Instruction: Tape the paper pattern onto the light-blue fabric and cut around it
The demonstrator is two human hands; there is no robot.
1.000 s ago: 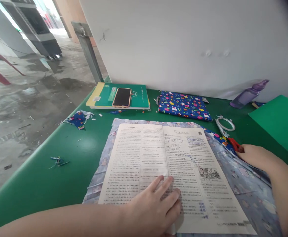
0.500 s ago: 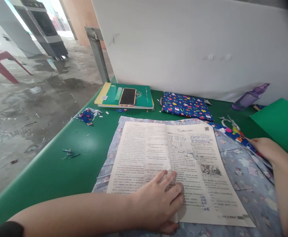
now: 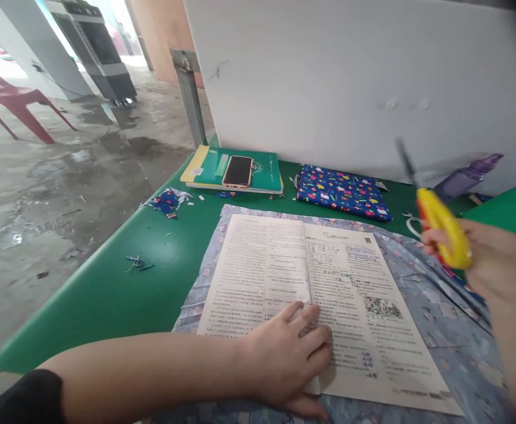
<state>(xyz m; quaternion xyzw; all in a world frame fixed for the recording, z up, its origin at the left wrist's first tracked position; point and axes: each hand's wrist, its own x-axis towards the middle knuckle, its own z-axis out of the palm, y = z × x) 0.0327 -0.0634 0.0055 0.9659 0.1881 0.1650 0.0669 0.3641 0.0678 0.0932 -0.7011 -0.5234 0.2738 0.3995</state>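
My left hand (image 3: 291,353) lies with its fingers spread on the fold of an open printed booklet (image 3: 249,265). Beneath the booklet a grey-blue patterned cloth (image 3: 421,282) sticks out on its sides. Raised above the cloth's right side, my right hand (image 3: 483,253) is closed round the handles of scissors (image 3: 443,227), yellow and red. The dark blades point up and away, a little blurred; whether they are parted I cannot tell. Below that hand, part of a dark blue patterned strip and a white ring-shaped thing (image 3: 412,227) show, partly hidden.
Green and yellow books (image 3: 198,165) lie at the back with a phone (image 3: 239,171) on top. Beside them is a blue patterned cloth-covered item (image 3: 344,191). A purple bottle (image 3: 470,176) leans at the white board (image 3: 328,76). Scraps (image 3: 167,202) and threads (image 3: 138,263) lie left.
My right hand has risen from the blue strip at the cloth's right edge, with the scissors now plainly seen in it. My left hand stays on the booklet. The view has shifted slightly.
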